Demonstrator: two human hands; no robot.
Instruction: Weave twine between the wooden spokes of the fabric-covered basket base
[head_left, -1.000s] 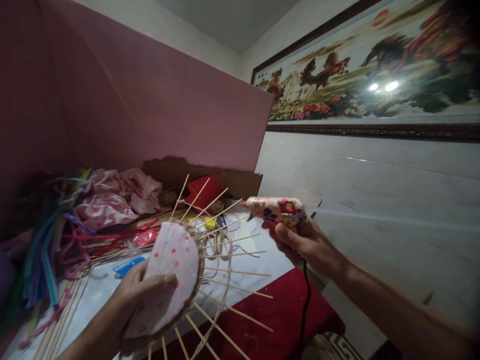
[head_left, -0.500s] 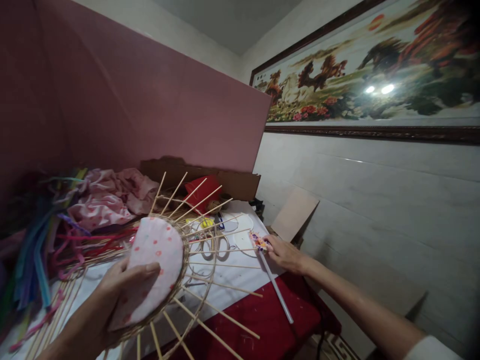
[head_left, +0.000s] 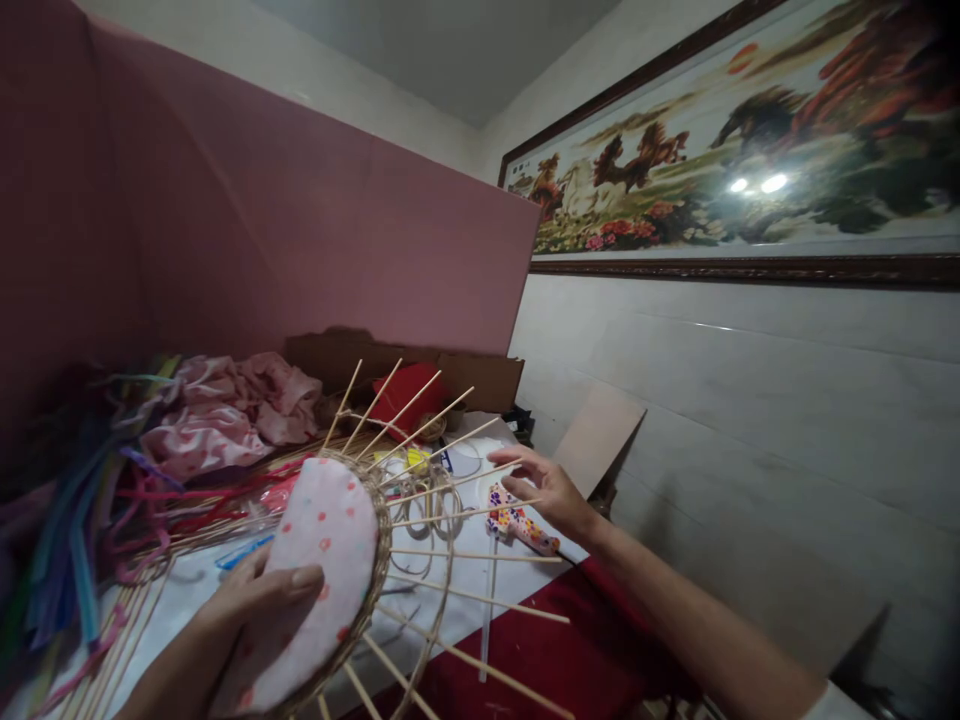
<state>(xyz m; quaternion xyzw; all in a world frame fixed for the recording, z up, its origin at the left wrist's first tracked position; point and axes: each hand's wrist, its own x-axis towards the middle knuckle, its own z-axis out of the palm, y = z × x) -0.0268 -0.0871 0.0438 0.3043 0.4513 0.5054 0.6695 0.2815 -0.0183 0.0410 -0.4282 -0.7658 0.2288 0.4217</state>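
Note:
My left hand (head_left: pixel 259 610) grips a half-round panel (head_left: pixel 322 560) covered in white cloth with red dots, thumb on its face and fingers hidden behind. Twisted cord edges the curve, and thin wooden sticks (head_left: pixel 420 405) fan out from it, crossed by a loop of cord. Over the table's right side, my right hand (head_left: pixel 551 490) is open, fingers curved and apart near the stick tips. Just below it lies a flower-patterned hot glue gun (head_left: pixel 525 525), a long clear glue stick (head_left: pixel 487 620) extending from it toward me.
Scissors (head_left: pixel 420 515) and cord lie behind the sticks on white paper. Crumpled pink cloth (head_left: pixel 206 410), coloured pipe cleaners (head_left: pixel 67 530) and loose sticks (head_left: pixel 112 640) cover the left. A cardboard strip (head_left: pixel 480 380) stands at the back; a red cloth (head_left: pixel 540 640) hangs in front.
My right hand has let go of the glue gun, which now lies on the table, and has lifted toward the stick tips. The panel in my left hand has shifted slightly right and down.

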